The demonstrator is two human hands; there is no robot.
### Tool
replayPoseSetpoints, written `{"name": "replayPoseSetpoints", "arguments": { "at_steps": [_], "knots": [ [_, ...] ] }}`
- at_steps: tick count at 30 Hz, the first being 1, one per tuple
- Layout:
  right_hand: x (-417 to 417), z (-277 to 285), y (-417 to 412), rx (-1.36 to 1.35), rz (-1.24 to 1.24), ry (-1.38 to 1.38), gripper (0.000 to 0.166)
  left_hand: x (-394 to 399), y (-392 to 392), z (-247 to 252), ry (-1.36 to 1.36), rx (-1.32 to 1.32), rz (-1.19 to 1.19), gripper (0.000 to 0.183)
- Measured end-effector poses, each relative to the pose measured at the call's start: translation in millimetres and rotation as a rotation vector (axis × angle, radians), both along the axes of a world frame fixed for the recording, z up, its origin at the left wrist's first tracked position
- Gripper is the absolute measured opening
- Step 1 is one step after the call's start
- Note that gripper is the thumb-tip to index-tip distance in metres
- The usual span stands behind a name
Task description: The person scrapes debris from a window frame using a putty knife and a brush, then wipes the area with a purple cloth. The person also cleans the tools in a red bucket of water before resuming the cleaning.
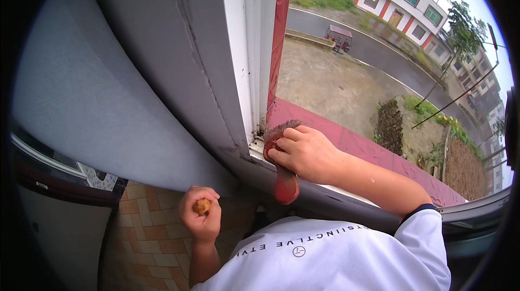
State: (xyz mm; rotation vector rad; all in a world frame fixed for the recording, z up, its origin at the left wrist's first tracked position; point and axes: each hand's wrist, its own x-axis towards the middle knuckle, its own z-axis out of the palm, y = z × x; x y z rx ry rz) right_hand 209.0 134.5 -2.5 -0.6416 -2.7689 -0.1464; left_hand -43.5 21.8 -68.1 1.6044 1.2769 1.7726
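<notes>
My right hand (307, 152) grips a brush (285, 189) with a worn red handle, its dark bristles turned towards the corner where the white window frame (255, 87) meets the sill. The bristles lie over the frame's dirty lower track (256, 147), beside the red tiled outer ledge (349, 138). My left hand (202, 213), lower down and to the left, is curled around a small brownish, rough-surfaced piece (202, 207). The fingers hide the rest of that piece, so I cannot tell exactly what it is.
A grey wall edge (195, 71) with a crack runs beside the window. A large pale curved surface (101, 100) is at the left, above a tiled floor (150, 234). Outside and below the window lie a concrete yard (325, 75) and a road (373, 51).
</notes>
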Motion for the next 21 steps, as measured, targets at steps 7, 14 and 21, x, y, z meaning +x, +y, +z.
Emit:
{"name": "replayPoseSetpoints", "arguments": {
  "at_steps": [7,14,21],
  "knots": [
    [-6,-6,9,-0.066,-0.037,-0.021,0.019,3,0,2,-0.012,-0.014,0.003,0.018],
    [-3,-2,2,-0.017,-0.048,0.08,0.022,1,-2,-1,-0.018,-0.01,-0.007,0.018],
    [13,4,-8,-0.059,-0.08,0.122,0.03,6,1,1,-0.028,0.012,-0.027,0.019]
  ]
}}
